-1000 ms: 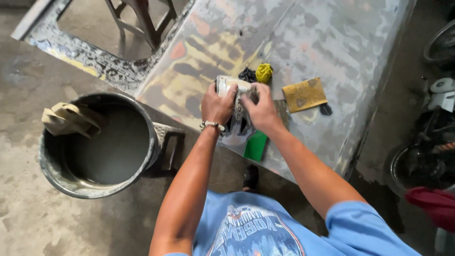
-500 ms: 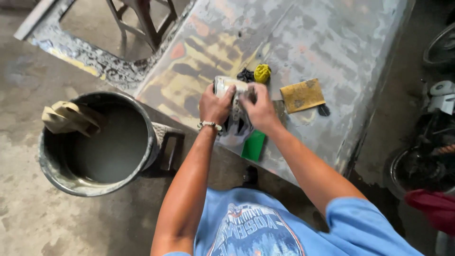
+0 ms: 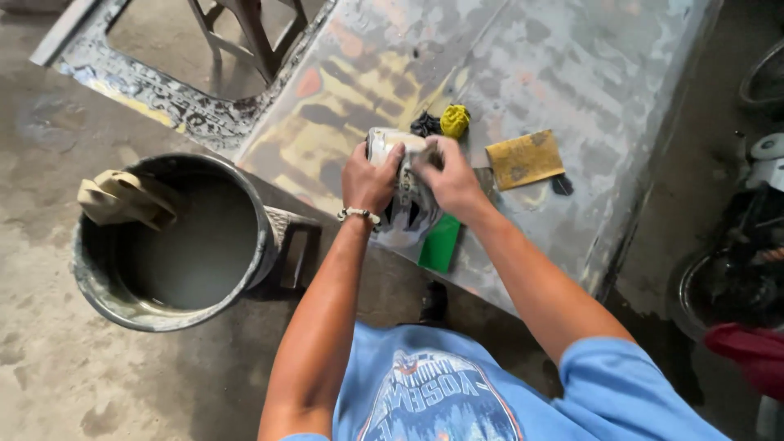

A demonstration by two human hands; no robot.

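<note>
On panel (image 3: 572, 73), L hand (image 3: 369, 178) & R hand (image 3: 447, 178) both closed on 1 pale block (image 3: 392, 140); 1 bucket (image 3: 98, 278) at 9 o'clock, 1 yellow sheet (image 3: 524, 159) at 3

From my feed this looks like a vehicle body repair workshop: a large metal panel (image 3: 523, 90), sanded down through patches of grey, yellow and red paint, lies flat over a rough wooden stand (image 3: 245, 33) on a stained concrete floor (image 3: 49, 376). A worn sheet of sandpaper (image 3: 524, 159) lies on the panel, a grimy bucket (image 3: 175, 245) of murky water stands beside it, and what I take to be a motorbike wheel (image 3: 727, 294) shows dimly at the right edge.
</note>
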